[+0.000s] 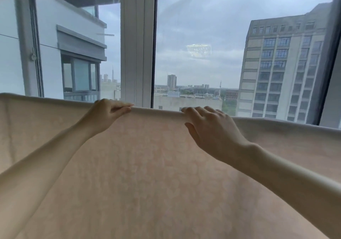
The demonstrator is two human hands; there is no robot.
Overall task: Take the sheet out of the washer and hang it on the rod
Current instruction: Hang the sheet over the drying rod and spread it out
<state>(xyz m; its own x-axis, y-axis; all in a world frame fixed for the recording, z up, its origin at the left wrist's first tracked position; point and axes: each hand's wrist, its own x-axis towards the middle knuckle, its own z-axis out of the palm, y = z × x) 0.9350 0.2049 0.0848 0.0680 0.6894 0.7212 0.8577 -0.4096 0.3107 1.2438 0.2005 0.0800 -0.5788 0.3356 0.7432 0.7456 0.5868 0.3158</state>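
Left forearm [46,157], nearest the lens, entering bare from 8 o'clock; right forearm [286,174], likewise bare, entering from 4 o'clock; both reaching up toward centre.

Behind them, pale pink sheet [147,174], faintly patterned, filling the lower half from 9 through 6 to 3 o'clock and hanging as one broad face toward the viewer. Top fold rounded, running across from 9 to 3 o'clock and sloping slightly down toward 3; whatever carries it covered by the cloth.

Left hand [108,109], just left of centre: fingers curled, thumb pressed against them, pinching the top fold.

Right hand [212,128], at 3 o'clock of the left, near but apart: fingers bent over the same fold, thumb spread lower on the near face, gripping the cloth.

Beyond the fold, white window frame [137,45] upright at 12 o'clock, between two panes. Grey high-rise [276,63] at 2 o'clock, white building wall [73,17] at 10 o'clock, low skyline under cloud between.
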